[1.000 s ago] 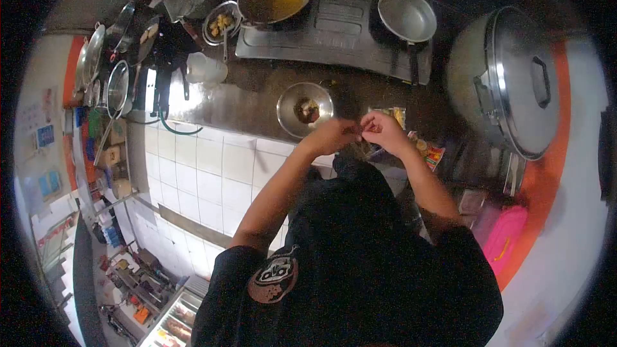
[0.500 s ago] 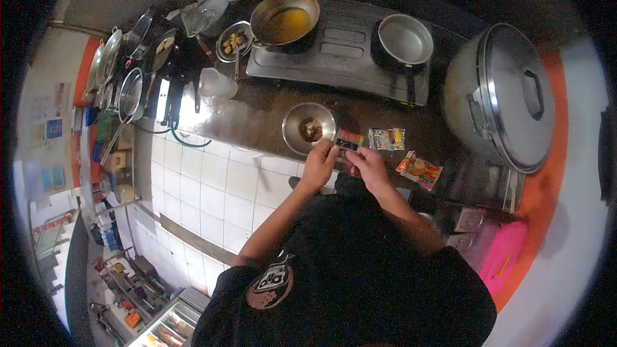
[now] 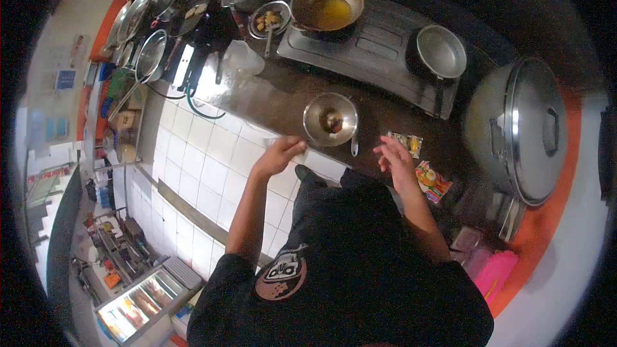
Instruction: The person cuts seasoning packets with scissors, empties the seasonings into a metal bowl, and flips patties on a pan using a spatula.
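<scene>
The left hand curls, its hold unclear; the right hand, loosely spread, hangs beside a packet; a bowl sits ahead, between them.

Dim, grainy; glare on counter; black, fisheye-bowed edges.

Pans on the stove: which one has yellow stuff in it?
The brownish left pan holds yellow liquid; the silver right pan shows none.
</scene>
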Tool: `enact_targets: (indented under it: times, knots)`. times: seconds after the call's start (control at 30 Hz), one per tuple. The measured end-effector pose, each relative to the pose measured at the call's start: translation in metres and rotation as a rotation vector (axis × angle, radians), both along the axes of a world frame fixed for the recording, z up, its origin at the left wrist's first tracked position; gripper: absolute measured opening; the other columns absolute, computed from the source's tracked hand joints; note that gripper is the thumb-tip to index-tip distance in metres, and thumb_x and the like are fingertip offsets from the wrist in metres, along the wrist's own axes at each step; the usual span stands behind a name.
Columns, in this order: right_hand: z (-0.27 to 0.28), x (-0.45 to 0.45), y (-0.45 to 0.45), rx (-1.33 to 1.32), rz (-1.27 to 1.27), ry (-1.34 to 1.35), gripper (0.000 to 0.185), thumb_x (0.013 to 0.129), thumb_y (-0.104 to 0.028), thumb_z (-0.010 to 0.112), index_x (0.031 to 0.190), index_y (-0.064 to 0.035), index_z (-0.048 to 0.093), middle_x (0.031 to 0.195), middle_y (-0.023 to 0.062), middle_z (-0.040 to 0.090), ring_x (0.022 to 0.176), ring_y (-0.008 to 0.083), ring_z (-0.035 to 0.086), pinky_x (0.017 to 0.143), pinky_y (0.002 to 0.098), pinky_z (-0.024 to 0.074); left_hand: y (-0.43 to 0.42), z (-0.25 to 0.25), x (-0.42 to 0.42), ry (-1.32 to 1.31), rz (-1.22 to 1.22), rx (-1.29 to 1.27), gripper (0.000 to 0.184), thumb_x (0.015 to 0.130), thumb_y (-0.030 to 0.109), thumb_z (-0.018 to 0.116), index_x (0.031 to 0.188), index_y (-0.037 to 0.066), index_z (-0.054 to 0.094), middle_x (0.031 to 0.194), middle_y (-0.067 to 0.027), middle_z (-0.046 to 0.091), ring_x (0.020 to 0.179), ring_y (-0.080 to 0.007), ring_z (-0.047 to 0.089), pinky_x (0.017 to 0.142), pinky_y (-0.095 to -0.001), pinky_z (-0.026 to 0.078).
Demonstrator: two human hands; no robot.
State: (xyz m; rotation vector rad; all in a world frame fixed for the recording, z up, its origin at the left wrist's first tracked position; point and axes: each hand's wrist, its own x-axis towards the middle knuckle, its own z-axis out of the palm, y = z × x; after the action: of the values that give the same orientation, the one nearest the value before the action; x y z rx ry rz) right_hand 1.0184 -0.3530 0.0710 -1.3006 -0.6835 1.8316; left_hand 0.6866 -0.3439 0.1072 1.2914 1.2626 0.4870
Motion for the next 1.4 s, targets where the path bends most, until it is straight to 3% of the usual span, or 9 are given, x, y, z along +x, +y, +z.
enact_targets:
  times: [0.1,0.17,0.3,0.43,0.57,0.73,0.9,1.0,1.4]
  knots:
    - [0.006,-0.007,-0.001,0.002,0.032,-0.048,0.034,0.089,-0.017,0.057,0.12,-0.004,0.051,0.094,0.0073,0.062,0.067,0.0085,0.052,0.056,0.0218,0.0429,-0.02,-0.004,-0.003,-0.537,0.161,-0.199,0.028,0.089,0.024,0.056,0.086,-0.004,0.058,0.073,-0.015,0.06,0.065,-0.0237,0.052,0.063,-0.0355,0.042]
    - [0.01,-0.014,-0.002,0.036,0.064,-0.053,0.032,0.089,-0.016,0.057,0.118,-0.0044,0.053,0.094,0.0067,0.062,0.069,0.0083,0.053,0.057,0.0216,0.0432,-0.017,-0.035,-0.012,0.266,-0.003,0.12,0.027,0.089,0.024,0.055,0.085,-0.003,0.058,0.073,-0.015,0.061,0.067,-0.0258,0.052,0.064,-0.0371,0.043]
    - [0.019,-0.036,0.001,0.098,0.142,-0.073,0.028,0.088,-0.017,0.057,0.114,-0.0044,0.055,0.095,0.0056,0.062,0.07,0.0081,0.052,0.061,0.0209,0.0436,-0.026,-0.007,0.001,-0.237,0.334,-0.333,0.028,0.09,0.023,0.052,0.089,-0.005,0.059,0.075,-0.0068,0.06,0.07,-0.0175,0.054,0.065,-0.0335,0.045]
    - [0.018,-0.064,0.002,0.336,0.315,-0.192,0.023,0.087,-0.013,0.058,0.109,-0.004,0.056,0.095,0.0054,0.062,0.081,0.0094,0.056,0.069,0.0215,0.0452,-0.034,-0.049,0.001,0.167,0.116,0.005,0.029,0.09,0.023,0.05,0.085,-0.003,0.059,0.067,-0.0001,0.055,0.064,-0.0093,0.048,0.056,-0.0273,0.039]
    - [0.045,-0.096,0.002,0.923,0.406,-0.416,0.029,0.079,-0.006,0.066,0.107,-0.0019,0.057,0.095,0.0057,0.063,0.09,0.0146,0.06,0.079,0.0255,0.0472,-0.03,-0.013,0.03,-0.253,0.493,-0.355,0.022,0.091,0.023,0.051,0.084,0.004,0.06,0.062,0.0014,0.048,0.049,-0.0068,0.04,0.04,-0.0215,0.027]
    - [0.027,-0.119,-0.001,0.574,0.307,-0.366,0.036,0.071,0.003,0.064,0.107,-0.0017,0.059,0.096,0.0111,0.065,0.094,0.0261,0.061,0.087,0.0325,0.0464,-0.023,0.023,0.059,-0.354,0.628,-0.429,0.027,0.09,0.03,0.054,0.089,0.003,0.058,0.066,0.0004,0.052,0.056,-0.0093,0.048,0.046,-0.0219,0.034]
    - [0.012,-0.11,0.016,0.35,0.286,-0.046,0.038,0.075,0.004,0.064,0.112,-0.0013,0.056,0.098,0.0109,0.065,0.089,0.0186,0.062,0.081,0.0301,0.0499,-0.015,0.042,0.064,0.26,0.584,0.482,0.025,0.088,0.022,0.06,0.088,-0.003,0.057,0.068,-0.0056,0.058,0.059,-0.0119,0.053,0.056,-0.0266,0.044]
    - [0.036,-0.103,0.019,0.256,0.252,0.072,0.03,0.079,-0.003,0.065,0.108,-0.0017,0.058,0.096,0.0094,0.066,0.084,0.0162,0.063,0.075,0.028,0.0508,-0.019,0.042,0.054,-0.131,0.427,0.082,0.018,0.087,0.015,0.062,0.09,-0.003,0.061,0.07,-0.0073,0.06,0.064,-0.0124,0.058,0.058,-0.0246,0.046]
    - [0.082,-0.075,0.053,0.653,0.478,-0.443,0.018,0.082,-0.018,0.064,0.086,-0.0008,0.066,0.083,0.0112,0.066,0.078,0.0197,0.063,0.07,0.0315,0.0483,0.002,0.055,0.067,0.169,0.233,0.449,0.012,0.079,0.011,0.068,0.084,0.0,0.067,0.075,-0.0099,0.063,0.066,-0.0164,0.059,0.06,-0.0285,0.047]
